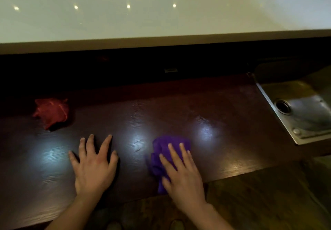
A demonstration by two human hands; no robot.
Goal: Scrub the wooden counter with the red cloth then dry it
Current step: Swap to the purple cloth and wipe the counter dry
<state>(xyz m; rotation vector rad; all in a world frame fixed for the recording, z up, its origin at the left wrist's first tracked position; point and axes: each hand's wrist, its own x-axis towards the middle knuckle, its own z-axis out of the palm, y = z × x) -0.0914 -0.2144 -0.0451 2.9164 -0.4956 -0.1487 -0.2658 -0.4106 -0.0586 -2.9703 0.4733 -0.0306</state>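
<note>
The dark wooden counter runs across the view, with bright light reflections on its surface. A crumpled red cloth lies loose on it at the far left, apart from both hands. My left hand rests flat on the wood with fingers spread and nothing in it. My right hand presses palm-down on a bunched purple cloth near the counter's front edge, fingers laid over it.
A raised white bar top overhangs the back of the counter. A small steel sink with a drain hole is set at the right end. Wooden floor shows below the front edge.
</note>
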